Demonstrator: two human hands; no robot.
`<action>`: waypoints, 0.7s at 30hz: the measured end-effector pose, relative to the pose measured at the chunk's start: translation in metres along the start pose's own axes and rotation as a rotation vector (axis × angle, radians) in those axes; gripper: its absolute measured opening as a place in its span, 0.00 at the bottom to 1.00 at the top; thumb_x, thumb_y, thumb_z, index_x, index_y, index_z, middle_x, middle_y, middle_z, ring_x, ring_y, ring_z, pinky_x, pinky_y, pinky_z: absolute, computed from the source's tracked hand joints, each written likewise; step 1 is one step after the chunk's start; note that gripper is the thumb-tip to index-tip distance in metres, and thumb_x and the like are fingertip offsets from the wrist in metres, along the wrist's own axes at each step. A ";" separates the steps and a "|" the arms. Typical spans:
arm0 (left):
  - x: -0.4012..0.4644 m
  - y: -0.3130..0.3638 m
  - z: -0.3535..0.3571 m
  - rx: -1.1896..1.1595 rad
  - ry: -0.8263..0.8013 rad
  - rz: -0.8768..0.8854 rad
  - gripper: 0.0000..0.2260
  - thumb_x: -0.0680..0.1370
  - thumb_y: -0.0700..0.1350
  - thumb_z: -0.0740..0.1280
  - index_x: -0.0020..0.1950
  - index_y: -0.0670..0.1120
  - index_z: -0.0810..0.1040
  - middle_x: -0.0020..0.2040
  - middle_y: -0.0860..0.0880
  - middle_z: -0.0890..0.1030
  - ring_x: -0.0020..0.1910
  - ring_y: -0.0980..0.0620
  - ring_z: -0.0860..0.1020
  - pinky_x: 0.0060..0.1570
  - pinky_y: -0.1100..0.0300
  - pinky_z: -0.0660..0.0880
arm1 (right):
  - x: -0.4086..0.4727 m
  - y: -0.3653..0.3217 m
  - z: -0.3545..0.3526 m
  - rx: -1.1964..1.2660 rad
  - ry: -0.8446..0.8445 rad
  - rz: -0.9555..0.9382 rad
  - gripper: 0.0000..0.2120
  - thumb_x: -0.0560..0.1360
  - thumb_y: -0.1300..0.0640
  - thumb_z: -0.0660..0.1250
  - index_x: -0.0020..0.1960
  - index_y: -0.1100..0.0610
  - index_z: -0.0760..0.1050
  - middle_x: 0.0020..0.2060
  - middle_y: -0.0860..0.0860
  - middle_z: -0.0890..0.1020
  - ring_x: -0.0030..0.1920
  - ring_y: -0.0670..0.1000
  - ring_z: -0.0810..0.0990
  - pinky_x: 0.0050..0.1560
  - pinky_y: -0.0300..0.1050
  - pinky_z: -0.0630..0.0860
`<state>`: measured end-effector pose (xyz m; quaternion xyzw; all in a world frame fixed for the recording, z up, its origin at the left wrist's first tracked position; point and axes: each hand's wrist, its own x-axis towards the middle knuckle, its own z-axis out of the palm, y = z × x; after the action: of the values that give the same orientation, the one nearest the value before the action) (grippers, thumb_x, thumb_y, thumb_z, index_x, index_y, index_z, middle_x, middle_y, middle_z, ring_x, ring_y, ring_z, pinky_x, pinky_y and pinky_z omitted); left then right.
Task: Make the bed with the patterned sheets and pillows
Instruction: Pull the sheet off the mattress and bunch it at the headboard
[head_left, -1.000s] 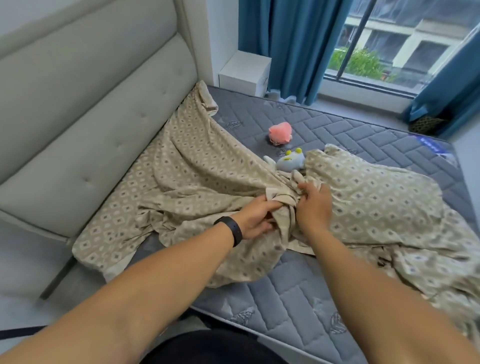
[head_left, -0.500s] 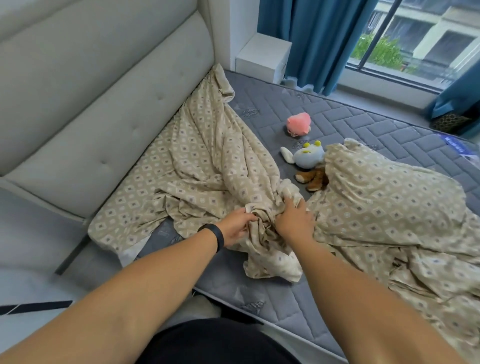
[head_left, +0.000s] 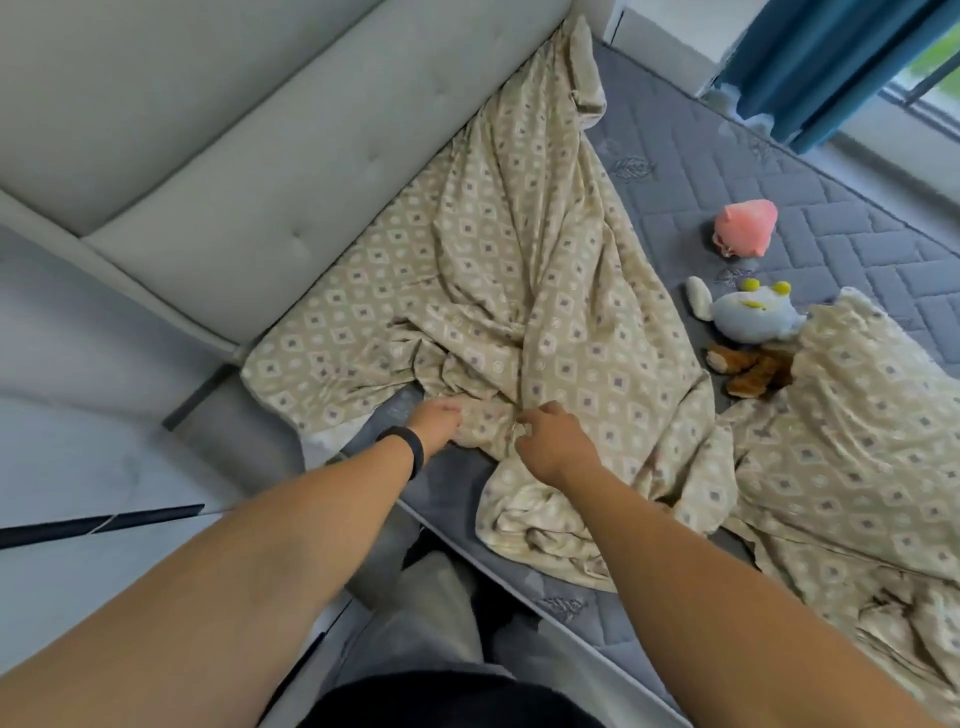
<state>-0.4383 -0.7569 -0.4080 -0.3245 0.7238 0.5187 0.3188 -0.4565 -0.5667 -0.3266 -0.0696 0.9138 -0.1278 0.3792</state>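
A beige patterned sheet (head_left: 519, 291) lies crumpled over the head end of the grey quilted mattress (head_left: 810, 208), one corner reaching up against the headboard. My left hand (head_left: 436, 423), with a black wristband, grips a fold of the sheet near the mattress's near edge. Just to its right, my right hand (head_left: 550, 441) pinches the same bunched part with curled fingers. A pillow in a matching patterned case (head_left: 857, 447) lies to the right, and more of the patterned fabric trails toward the lower right.
The grey padded headboard (head_left: 260, 182) stands at the left. A pink plush toy (head_left: 745, 228), a pale blue one (head_left: 748, 312) and a brown one (head_left: 753, 366) lie on the mattress beside the pillow. Blue curtains (head_left: 831, 62) hang at the window beyond.
Both hands have drawn the bunched sheet toward the mattress's near edge and lower. The toys, partly covered before, now lie uncovered. My view has tilted down and left.
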 end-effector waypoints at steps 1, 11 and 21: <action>0.013 -0.010 -0.012 0.039 0.011 -0.006 0.15 0.83 0.43 0.62 0.69 0.46 0.77 0.65 0.45 0.79 0.60 0.44 0.78 0.55 0.53 0.77 | 0.012 -0.011 0.006 -0.015 -0.024 -0.012 0.22 0.81 0.53 0.59 0.74 0.50 0.70 0.74 0.52 0.65 0.72 0.59 0.65 0.67 0.55 0.71; 0.171 -0.040 -0.067 0.789 0.029 0.107 0.15 0.79 0.52 0.64 0.64 0.53 0.78 0.83 0.53 0.42 0.80 0.40 0.39 0.77 0.41 0.49 | 0.158 -0.102 0.049 -0.373 -0.127 -0.189 0.22 0.80 0.55 0.59 0.73 0.52 0.69 0.69 0.54 0.68 0.70 0.59 0.67 0.64 0.58 0.73; 0.220 -0.050 -0.050 0.771 0.030 0.134 0.07 0.77 0.46 0.64 0.42 0.50 0.80 0.47 0.48 0.82 0.48 0.45 0.77 0.53 0.52 0.71 | 0.186 -0.087 0.059 -0.347 -0.080 -0.132 0.19 0.80 0.54 0.59 0.70 0.53 0.71 0.69 0.53 0.69 0.68 0.58 0.68 0.63 0.55 0.71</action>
<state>-0.5332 -0.8475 -0.5977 -0.1407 0.8898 0.2236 0.3721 -0.5425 -0.7025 -0.4669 -0.1987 0.8998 0.0098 0.3883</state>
